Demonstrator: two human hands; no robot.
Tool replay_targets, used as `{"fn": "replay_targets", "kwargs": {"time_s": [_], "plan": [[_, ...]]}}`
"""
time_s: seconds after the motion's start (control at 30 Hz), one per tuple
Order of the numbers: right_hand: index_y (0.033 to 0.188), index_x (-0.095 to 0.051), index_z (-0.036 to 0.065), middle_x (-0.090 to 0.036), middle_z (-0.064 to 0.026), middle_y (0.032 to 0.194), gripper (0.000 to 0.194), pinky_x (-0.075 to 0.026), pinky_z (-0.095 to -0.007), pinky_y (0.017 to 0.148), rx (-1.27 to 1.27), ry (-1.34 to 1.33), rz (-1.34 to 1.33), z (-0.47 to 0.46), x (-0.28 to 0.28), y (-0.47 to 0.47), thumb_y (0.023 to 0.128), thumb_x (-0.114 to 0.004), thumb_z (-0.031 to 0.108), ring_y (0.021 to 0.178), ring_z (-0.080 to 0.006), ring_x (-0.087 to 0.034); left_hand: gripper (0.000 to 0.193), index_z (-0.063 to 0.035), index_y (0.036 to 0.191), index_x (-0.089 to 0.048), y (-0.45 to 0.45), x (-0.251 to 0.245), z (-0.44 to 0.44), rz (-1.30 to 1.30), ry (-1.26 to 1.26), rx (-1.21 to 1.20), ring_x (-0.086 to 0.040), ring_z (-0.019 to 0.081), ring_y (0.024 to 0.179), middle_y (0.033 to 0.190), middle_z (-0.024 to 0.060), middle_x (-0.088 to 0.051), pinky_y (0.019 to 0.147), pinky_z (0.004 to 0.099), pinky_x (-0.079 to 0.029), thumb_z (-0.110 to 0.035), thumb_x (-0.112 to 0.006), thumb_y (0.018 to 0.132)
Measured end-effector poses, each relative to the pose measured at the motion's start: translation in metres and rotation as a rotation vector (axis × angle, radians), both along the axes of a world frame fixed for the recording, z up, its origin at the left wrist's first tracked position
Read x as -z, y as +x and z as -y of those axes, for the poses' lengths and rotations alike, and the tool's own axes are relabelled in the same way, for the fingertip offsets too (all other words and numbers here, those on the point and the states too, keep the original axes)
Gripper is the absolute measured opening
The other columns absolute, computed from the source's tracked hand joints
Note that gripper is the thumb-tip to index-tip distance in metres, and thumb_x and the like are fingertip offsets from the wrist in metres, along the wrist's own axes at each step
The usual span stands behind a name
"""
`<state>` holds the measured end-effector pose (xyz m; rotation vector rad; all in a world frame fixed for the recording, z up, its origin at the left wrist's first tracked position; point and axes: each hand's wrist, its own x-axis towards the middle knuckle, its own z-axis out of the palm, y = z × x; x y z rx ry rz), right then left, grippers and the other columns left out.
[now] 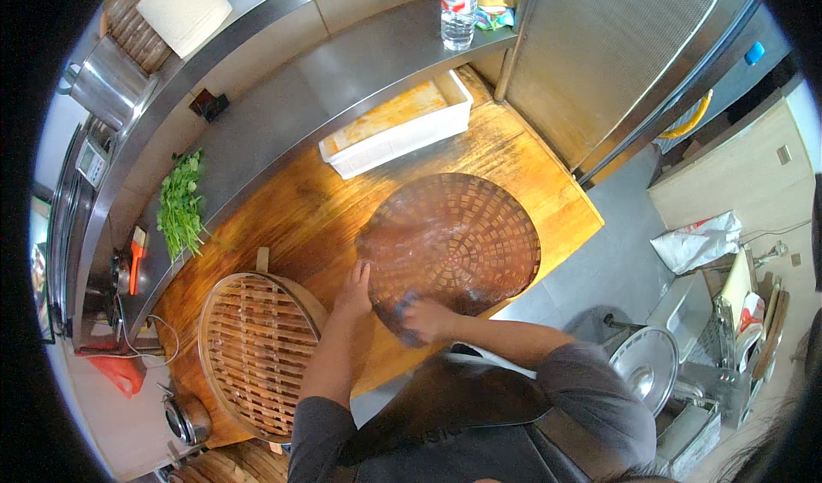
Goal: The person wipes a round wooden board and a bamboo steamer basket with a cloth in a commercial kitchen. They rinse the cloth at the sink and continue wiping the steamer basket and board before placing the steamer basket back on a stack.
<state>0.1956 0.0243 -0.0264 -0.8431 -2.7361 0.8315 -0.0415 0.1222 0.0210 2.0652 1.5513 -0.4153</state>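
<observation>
A round brown woven bamboo lid or tray point(449, 245) lies on the wooden worktop point(257, 226), its surface shiny in places. At its near-left rim my left hand point(353, 292) holds the edge, fingertips on the weave. My right hand point(429, 320) is on the near part of the same piece, closed around a dark bluish-grey cloth or pad point(406, 308), blurred and partly covered by the fingers. To the left of my left forearm sits a round bamboo steamer tray point(257, 348) with a slatted base.
Behind the woven piece is a white plastic bin point(401, 139). Along the steel shelf are green herbs point(180, 207), an orange-handled brush point(136, 261) and a water bottle point(458, 14). A lidded metal pot point(186, 419) stands lower left. A round metal lid point(644, 370) is at right.
</observation>
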Motion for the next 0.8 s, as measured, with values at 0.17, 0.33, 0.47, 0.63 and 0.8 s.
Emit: {"fn": "replay_targets", "kwargs": {"time_s": [0.17, 0.33, 0.47, 0.63, 0.8], "plan": [[0.088, -0.073, 0.007, -0.069, -0.0169, 0.094, 0.019, -0.054, -0.049, 0.083, 0.77, 0.001, 0.275, 0.004, -0.038, 0.223, 0.074, -0.07, 0.019, 0.094, -0.0375, -0.065, 0.081, -0.009, 0.161, -0.025, 0.002, 0.005, 0.0, -0.035, 0.037, 0.0, -0.022, 0.0329, 0.154, 0.169, 0.0108, -0.015, 0.119, 0.0461, -0.035, -0.006, -0.06, 0.088], [0.1, -0.068, 0.003, -0.065, -0.0197, 0.107, 0.033, -0.05, -0.0515, 0.09, 1.179, 0.359, -0.018, -0.027, -0.07, 0.217, 0.067, -0.066, 0.005, 0.103, -0.0392, -0.061, 0.073, -0.0016, 0.153, -0.036, 0.018, 0.011, -0.001, 0.27, 0.14, -0.445, -0.043, 0.0396, 0.14, 0.153, 0.0219, -0.043, 0.114, 0.0491, -0.038, -0.016, -0.068, 0.088], [0.11, -0.069, 0.005, -0.064, -0.0187, 0.122, 0.042, -0.048, -0.0505, 0.102, 0.831, 0.288, -0.232, -0.023, -0.036, 0.092, 0.068, -0.067, 0.005, 0.117, -0.0391, -0.058, 0.076, -0.0009, 0.148, -0.039, 0.056, 0.011, 0.046, 0.407, 0.102, -0.882, -0.046, 0.0415, 0.136, 0.154, 0.0282, -0.036, 0.109, 0.0487, -0.042, -0.03, -0.075, 0.087], [0.103, -0.071, 0.008, -0.067, -0.0161, 0.109, 0.038, -0.052, -0.047, 0.088, 0.787, 0.163, 0.15, -0.019, -0.012, 0.11, 0.064, -0.072, 0.01, 0.104, -0.0357, -0.062, 0.048, -0.0005, 0.119, -0.055, 0.061, 0.026, 0.059, 0.273, 0.143, -0.692, -0.065, 0.0387, 0.097, 0.105, 0.0215, -0.066, 0.084, 0.0481, -0.052, -0.028, -0.075, 0.085], [0.1, -0.072, 0.004, -0.066, -0.0216, 0.099, 0.027, -0.052, -0.0492, 0.084, 1.405, 0.281, 0.22, -0.036, -0.062, 0.251, 0.074, -0.067, 0.007, 0.093, -0.0404, -0.063, 0.039, 0.0017, 0.11, -0.062, 0.036, 0.067, 0.041, 0.58, 0.186, -0.707, -0.068, 0.0391, 0.09, 0.093, 0.0202, -0.07, 0.083, 0.0472, -0.052, -0.029, -0.071, 0.088]]}}
